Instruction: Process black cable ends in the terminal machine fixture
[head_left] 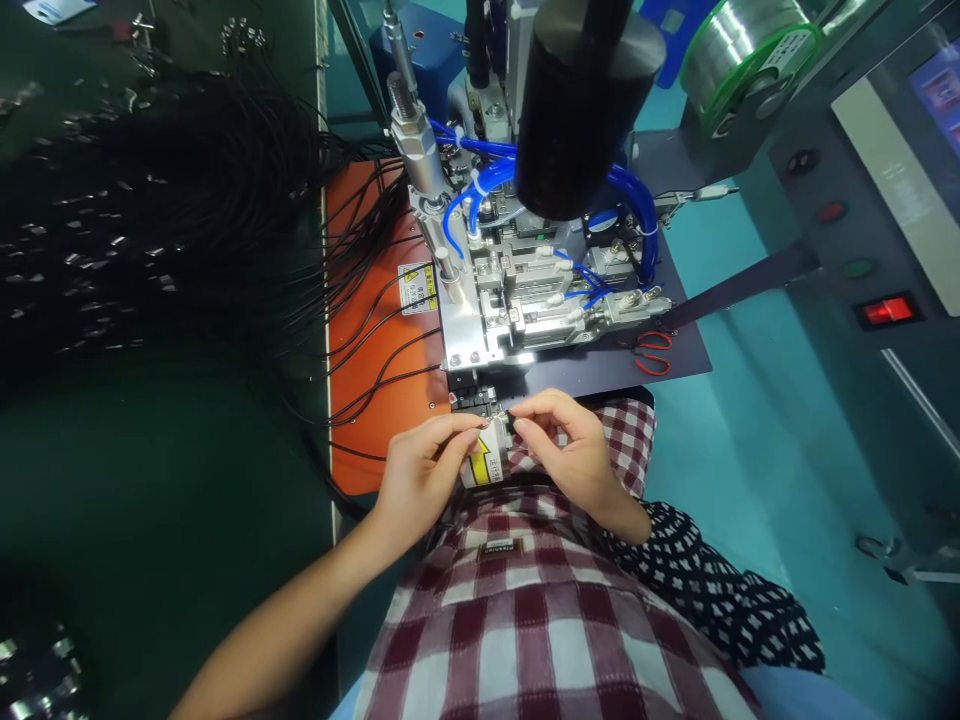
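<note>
Both hands meet at the near end of a metal machine (480,310), over a white and yellow warning label (487,460). My left hand (424,465) is closed in a pinch, thumb and forefinger together at a small metal fixture (493,412). What lies between those fingertips is too small to make out. My right hand (574,455) pinches a small black part (511,423) just right of the fixture. Black cables (397,375) run from the left into the machine's side, over an orange plate (375,400).
A big heap of black cables (165,220) with shiny ends covers the dark table at left. Red-handled snips (652,353) lie right of the machine. A black cylinder (589,110) hangs overhead. A solder wire spool (750,60) and a control panel (862,220) stand right.
</note>
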